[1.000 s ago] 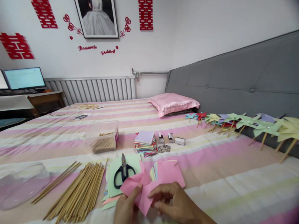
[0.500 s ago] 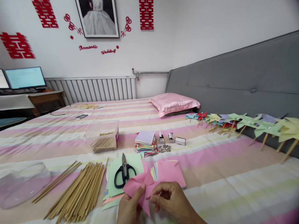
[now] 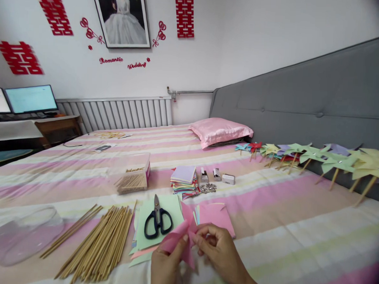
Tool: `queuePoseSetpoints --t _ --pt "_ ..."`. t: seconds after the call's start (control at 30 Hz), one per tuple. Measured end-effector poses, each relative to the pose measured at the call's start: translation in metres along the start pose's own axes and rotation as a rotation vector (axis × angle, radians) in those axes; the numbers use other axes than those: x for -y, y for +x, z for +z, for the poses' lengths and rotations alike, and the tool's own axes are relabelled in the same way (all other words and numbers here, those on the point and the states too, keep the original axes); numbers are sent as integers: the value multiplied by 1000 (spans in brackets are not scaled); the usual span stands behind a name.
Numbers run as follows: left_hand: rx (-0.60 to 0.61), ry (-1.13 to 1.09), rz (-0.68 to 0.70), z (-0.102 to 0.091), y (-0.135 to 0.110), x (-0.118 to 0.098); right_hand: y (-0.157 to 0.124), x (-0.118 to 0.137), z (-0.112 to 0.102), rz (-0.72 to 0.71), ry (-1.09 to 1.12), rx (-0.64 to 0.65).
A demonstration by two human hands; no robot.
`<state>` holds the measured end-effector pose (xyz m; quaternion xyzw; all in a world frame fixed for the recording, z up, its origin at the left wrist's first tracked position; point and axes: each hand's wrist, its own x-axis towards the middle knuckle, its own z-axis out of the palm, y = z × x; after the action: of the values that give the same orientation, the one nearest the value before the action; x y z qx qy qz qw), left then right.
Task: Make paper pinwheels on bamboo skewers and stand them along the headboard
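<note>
Between my two hands is a pink paper pinwheel (image 3: 176, 236), its corners curled in toward the middle. My left hand (image 3: 168, 264) grips it from the left, thumb pressed near the centre. With thumb and index finger, my right hand (image 3: 218, 250) pinches a fold on its right side. Just left of the hands, black-handled scissors (image 3: 156, 224) lie on a stack of green paper (image 3: 142, 207). Behind the right hand sits a stack of pink paper squares (image 3: 216, 216). Whether a pin is in the pinwheel's centre is hidden by my fingers.
Bamboo sticks (image 3: 101, 247) lie in a heap at the left, by a clear plastic cover (image 3: 22, 235). Farther back are a clear box of thin sticks (image 3: 133, 179), small coloured squares (image 3: 184, 177) and metal fasteners (image 3: 208, 188). Finished pinwheels (image 3: 339, 163) line the grey headboard (image 3: 304, 92).
My right hand has moved slightly up and left, bringing a pink fold in toward the pinwheel's centre. The paper is now more bunched between both hands.
</note>
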<state>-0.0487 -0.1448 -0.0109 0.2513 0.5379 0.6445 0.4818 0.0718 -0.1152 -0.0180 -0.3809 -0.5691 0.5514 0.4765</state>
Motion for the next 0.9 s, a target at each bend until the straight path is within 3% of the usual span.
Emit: queuePoseSetpoints --t 0.33,0.6,0.9 --pt "-23 61 69 -1 6 9 3 1 0 -29 -57 -27" --pt "27 73 59 0 2 3 4 3 -1 -40 -99 -27" --pt "17 -8 38 -2 7 13 1 6 -1 -91 -191 -55"
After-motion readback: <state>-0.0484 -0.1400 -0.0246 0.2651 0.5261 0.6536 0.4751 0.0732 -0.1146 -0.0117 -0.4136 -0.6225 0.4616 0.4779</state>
